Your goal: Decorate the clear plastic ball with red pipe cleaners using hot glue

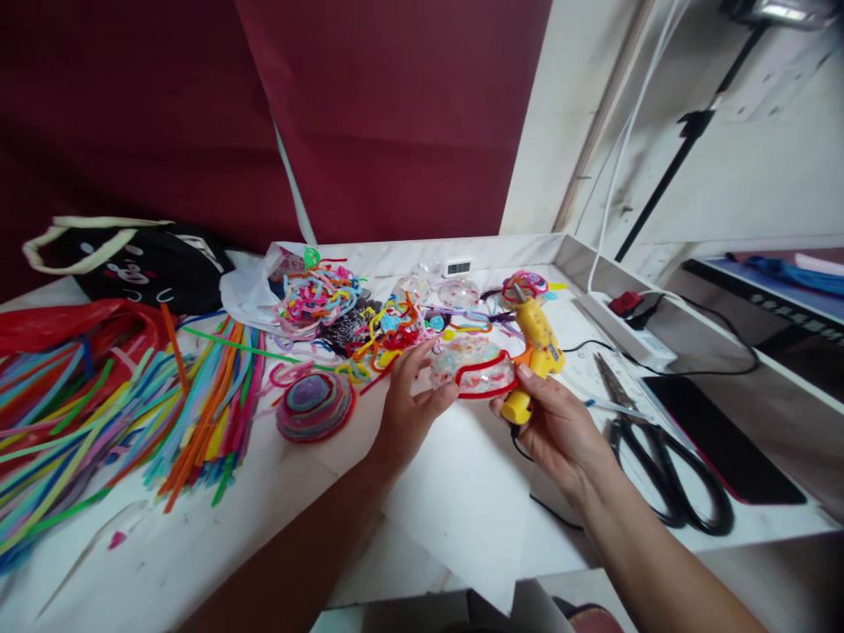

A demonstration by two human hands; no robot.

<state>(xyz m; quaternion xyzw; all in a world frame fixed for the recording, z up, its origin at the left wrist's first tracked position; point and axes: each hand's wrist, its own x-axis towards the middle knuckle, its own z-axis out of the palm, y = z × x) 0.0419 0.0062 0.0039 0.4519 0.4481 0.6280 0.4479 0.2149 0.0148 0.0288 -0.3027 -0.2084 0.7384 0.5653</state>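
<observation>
My left hand (407, 400) grips a clear plastic dome (476, 366) with coloured bits inside and a red pipe cleaner around its rim, held just above the white table (454, 501). My right hand (552, 424) is closed around a yellow hot glue gun (535, 350), its orange nozzle pointing left at the dome's rim. The gun's black cord trails down from my right hand. A coiled spiral disc of pipe cleaners (315, 405) lies on the table left of my left hand.
A large spread of coloured pipe cleaners (119, 413) covers the left side. Bent pipe cleaner pieces (356, 321) and clear domes pile up behind. Black scissors (665, 457), a dark phone (722, 440) and a white power strip (626, 330) lie right. A black tote bag (141, 264) sits back left.
</observation>
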